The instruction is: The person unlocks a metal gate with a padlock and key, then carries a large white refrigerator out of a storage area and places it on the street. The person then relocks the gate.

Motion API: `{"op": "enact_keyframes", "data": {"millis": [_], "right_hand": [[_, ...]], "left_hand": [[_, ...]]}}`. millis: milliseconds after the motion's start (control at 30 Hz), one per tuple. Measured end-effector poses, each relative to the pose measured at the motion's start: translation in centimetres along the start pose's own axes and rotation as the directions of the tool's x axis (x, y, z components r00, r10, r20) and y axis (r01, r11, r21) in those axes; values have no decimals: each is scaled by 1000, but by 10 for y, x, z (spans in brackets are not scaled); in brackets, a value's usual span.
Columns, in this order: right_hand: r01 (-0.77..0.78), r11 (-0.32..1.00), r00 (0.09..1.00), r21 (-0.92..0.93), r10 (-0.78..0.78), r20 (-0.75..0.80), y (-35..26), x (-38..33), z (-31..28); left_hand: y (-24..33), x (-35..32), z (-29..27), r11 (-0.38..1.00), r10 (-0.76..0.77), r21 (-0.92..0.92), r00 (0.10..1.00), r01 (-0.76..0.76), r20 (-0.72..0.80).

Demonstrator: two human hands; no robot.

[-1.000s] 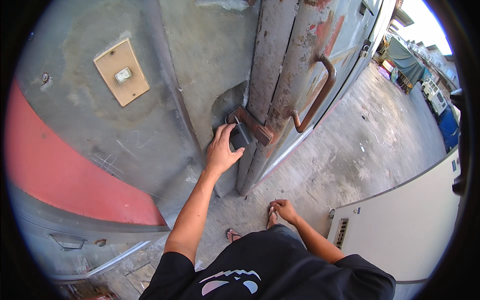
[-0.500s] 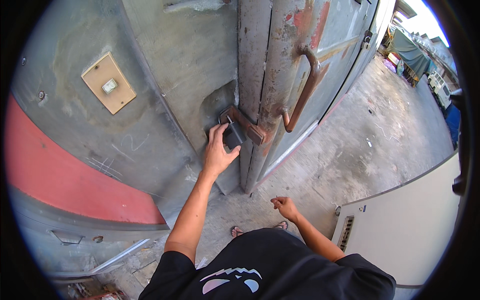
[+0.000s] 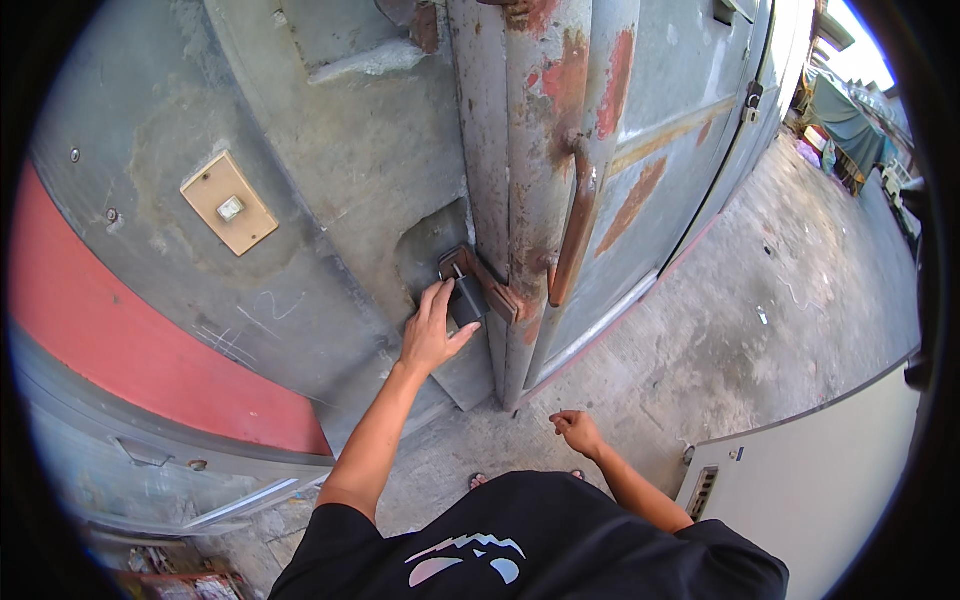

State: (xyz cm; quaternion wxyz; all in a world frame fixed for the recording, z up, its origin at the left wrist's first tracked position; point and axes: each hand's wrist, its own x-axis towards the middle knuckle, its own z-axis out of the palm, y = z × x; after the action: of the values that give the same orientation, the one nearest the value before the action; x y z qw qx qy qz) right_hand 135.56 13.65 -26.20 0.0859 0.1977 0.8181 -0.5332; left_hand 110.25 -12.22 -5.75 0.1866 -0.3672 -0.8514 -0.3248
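Observation:
A black padlock (image 3: 467,302) hangs by its shackle from a rusty metal hasp (image 3: 492,287) at the edge of a grey metal door (image 3: 680,120). My left hand (image 3: 430,338) grips the padlock's body, fingers over its left side and thumb at its lower end. The shackle rises above the body, but whether it is locked cannot be made out. Lower and to the right, my right hand (image 3: 580,434) hangs in front of my body with curled fingers. Anything held inside it is hidden.
A rusty bar handle (image 3: 577,235) stands out from the door. On the wall to the left is a beige switch plate (image 3: 230,203). A pale cabinet-like panel (image 3: 820,470) stands close at the right. Another padlock (image 3: 751,102) hangs farther along the doors.
The view has shifted, so the padlock and door edge appear lower and the handle is seen more edge-on. My left hand stays on the padlock; my right hand stays curled.

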Motion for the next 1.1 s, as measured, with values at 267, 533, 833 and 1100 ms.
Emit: {"op": "enact_keyframes", "data": {"millis": [267, 533, 833, 1100], "right_hand": [[67, 995, 904, -73, -30, 427, -83, -24, -53], [633, 706, 656, 317, -707, 265, -301, -127, -178], [897, 367, 410, 248, -900, -151, -379, -193, -228], [922, 388, 368, 16, -860, -353, -311, -230, -329]], "left_hand": [[4, 1, -7, 985, -51, -163, 999, 52, 12], [22, 3, 10, 982, -161, -121, 980, 147, -118], [36, -41, 37, 967, -225, -186, 920, 172, -322], [42, -201, 171, 552, -689, -139, 543, 822, 480]]}}
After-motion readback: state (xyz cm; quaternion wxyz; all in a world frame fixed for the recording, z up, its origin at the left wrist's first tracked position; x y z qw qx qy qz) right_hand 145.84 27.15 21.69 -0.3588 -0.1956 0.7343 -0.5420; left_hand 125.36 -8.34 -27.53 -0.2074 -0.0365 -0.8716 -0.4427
